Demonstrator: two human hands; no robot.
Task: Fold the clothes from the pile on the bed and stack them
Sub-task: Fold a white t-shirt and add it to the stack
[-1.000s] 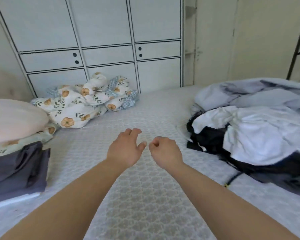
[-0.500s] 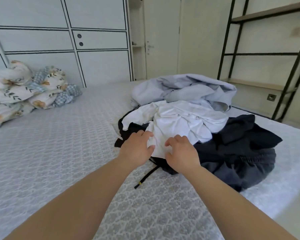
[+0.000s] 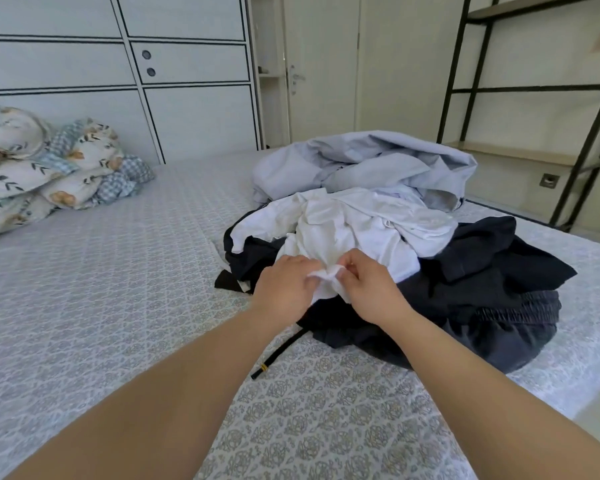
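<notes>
Your left hand (image 3: 284,282) and right hand (image 3: 368,289) both pinch the near edge of the white shirt (image 3: 347,230). From this grip the shirt runs away from you, up over the pile (image 3: 465,271) on the bed (image 3: 118,271).

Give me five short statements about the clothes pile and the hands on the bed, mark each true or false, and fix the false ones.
1. Both hands pinch the white garment. True: left hand, right hand.
2. The white garment lies under the dark clothes. False: it lies on top of them.
3. A pale blue garment sits at the pile's far side. True.
4. The black drawstring is in the left hand. False: it lies loose on the bed.
5. The floral quilt covers the pile. False: it lies apart, far left.
</notes>
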